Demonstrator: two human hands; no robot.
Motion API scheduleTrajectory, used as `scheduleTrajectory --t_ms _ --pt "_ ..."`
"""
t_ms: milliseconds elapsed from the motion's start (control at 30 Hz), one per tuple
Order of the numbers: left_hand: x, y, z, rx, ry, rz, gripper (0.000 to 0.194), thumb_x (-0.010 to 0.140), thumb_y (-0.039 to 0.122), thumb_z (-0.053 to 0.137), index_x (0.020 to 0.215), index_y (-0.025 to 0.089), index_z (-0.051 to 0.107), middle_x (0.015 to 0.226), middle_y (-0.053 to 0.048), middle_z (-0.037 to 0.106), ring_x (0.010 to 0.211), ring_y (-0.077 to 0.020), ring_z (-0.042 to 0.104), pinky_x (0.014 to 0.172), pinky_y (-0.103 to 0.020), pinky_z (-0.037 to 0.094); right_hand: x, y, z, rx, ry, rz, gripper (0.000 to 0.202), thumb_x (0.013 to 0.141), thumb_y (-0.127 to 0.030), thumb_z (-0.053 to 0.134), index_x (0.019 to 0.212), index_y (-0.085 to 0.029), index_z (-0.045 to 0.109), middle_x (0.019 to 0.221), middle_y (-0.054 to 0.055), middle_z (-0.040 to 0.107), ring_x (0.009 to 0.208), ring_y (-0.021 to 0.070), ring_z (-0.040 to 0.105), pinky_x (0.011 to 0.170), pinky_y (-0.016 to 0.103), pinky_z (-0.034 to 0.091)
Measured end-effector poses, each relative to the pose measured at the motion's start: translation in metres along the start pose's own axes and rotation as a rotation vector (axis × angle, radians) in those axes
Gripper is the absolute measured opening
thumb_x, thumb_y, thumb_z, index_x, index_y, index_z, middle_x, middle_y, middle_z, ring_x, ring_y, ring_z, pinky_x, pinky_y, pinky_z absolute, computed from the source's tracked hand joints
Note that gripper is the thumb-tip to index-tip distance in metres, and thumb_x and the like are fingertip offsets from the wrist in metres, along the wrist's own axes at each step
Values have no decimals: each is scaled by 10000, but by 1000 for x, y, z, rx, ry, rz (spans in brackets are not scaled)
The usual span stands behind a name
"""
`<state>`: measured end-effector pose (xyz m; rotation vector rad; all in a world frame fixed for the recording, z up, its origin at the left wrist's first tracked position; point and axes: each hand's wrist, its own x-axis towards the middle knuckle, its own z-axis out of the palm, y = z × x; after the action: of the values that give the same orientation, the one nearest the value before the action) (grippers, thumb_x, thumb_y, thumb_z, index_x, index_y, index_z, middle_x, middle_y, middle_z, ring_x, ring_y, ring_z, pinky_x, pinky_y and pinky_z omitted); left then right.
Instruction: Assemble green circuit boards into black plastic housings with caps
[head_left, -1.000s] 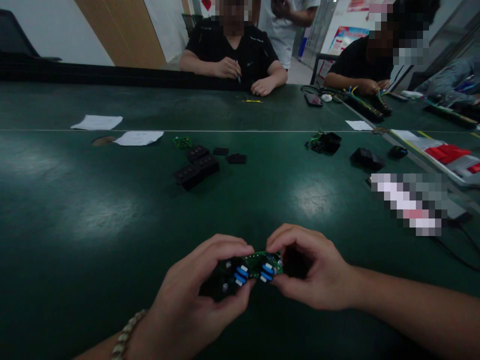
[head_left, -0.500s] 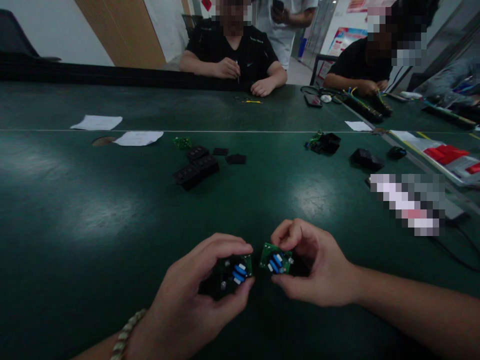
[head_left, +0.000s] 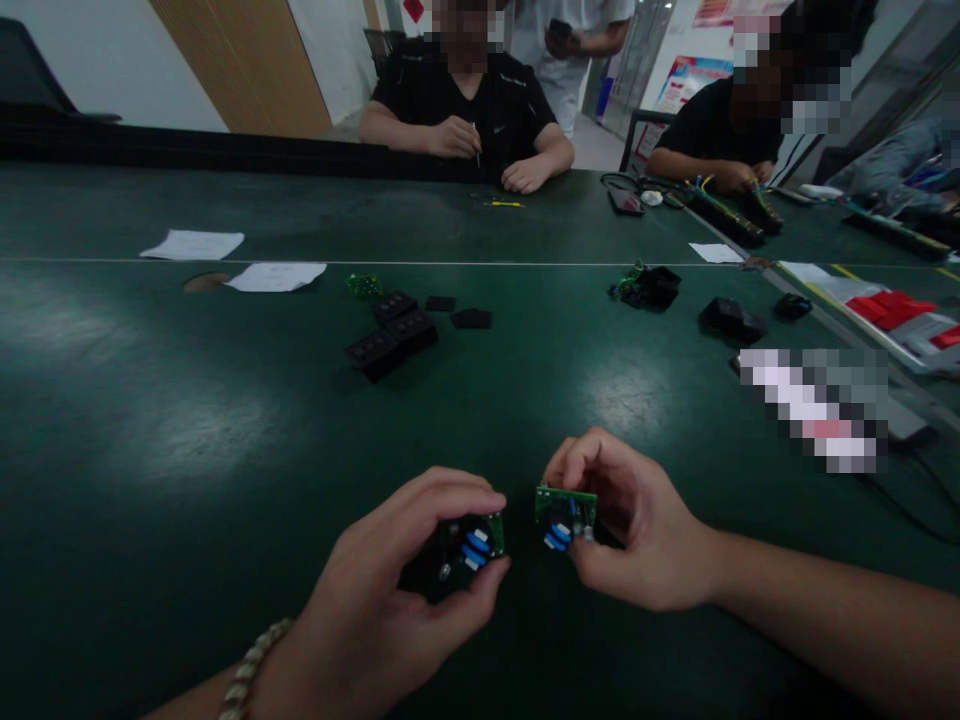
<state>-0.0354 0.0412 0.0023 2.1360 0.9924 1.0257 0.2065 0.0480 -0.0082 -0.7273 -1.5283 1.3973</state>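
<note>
Near the front of the dark green table, my left hand (head_left: 405,590) grips a circuit board (head_left: 477,540) between thumb and fingers. Blue and white parts stand out on it, and its left part is dark inside my palm. Just to the right, my right hand (head_left: 637,530) pinches a second green circuit board (head_left: 566,512), tilted so that its upper edge shows, with blue parts below. A small gap separates the two boards.
Black housings (head_left: 409,328) and a green board (head_left: 364,286) lie ahead, slightly left. More black parts (head_left: 656,287) and a black block (head_left: 731,318) are at the right. Papers (head_left: 277,277) lie at the left. People sit across the table (head_left: 300,210).
The board in my right hand has tilted and shifted slightly right, and my right thumb has moved with it. My left hand has hardly moved.
</note>
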Motion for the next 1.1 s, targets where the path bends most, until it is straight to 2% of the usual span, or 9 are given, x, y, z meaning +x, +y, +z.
scheduleTrajectory --t_ms 100,167,267,467,733,867,1000,1100 --pt "0 1 0 -3 -6 -1 391 831 50 716 1162 255 681 1061 -42 761 918 -186 779 803 -285 667 0 0 -2 -45 -29 -17 620 708 21 649 1266 -232 553 956 9 598 794 140 601 655 256 492" --pt "0 0 0 -8 -7 -4 391 836 53 712 1168 258 682 1067 -46 762 924 -193 781 803 -292 669 1 0 -2 -89 -45 -43 634 748 -3 646 1335 -233 577 971 19 605 792 144 602 652 265 492" --pt "0 0 0 -6 1 0 403 829 52 719 1173 259 683 1067 -45 765 927 -195 782 814 -295 667 1 1 -3 -114 -50 -61 492 763 -19 678 1212 -220 664 980 28 629 800 145 611 675 273 504" --pt "1 -1 1 -3 8 1 417 816 37 717 1166 261 686 1075 -33 765 945 -184 779 849 -275 651 -2 3 -2 -58 -8 27 400 720 -31 767 1052 -209 634 936 24 653 818 160 614 659 268 506" --pt "-1 -2 0 -19 -8 -3 423 829 38 716 1186 260 667 1080 -34 751 945 -179 770 829 -272 648 0 9 -2 103 31 -4 459 704 -51 891 953 -228 549 1015 13 642 794 125 643 634 240 543" --pt "-1 -1 0 -23 -25 -11 423 840 39 715 1202 253 667 1106 -43 745 968 -179 767 835 -266 645 2 7 -2 154 46 3 407 720 9 826 875 -217 525 1069 22 614 780 105 626 643 231 543" --pt "-1 -1 1 -31 -25 -20 419 839 39 710 1196 255 666 1093 -33 745 960 -170 766 829 -253 642 2 4 0 127 48 8 346 743 59 707 841 -210 513 912 -11 609 752 96 593 662 221 498" --pt "-1 -2 2 -36 -33 -36 407 831 51 725 1176 260 671 1083 -24 754 958 -167 770 839 -250 642 0 4 1 76 19 6 330 749 62 676 883 -208 542 911 -11 607 756 97 589 666 220 489"
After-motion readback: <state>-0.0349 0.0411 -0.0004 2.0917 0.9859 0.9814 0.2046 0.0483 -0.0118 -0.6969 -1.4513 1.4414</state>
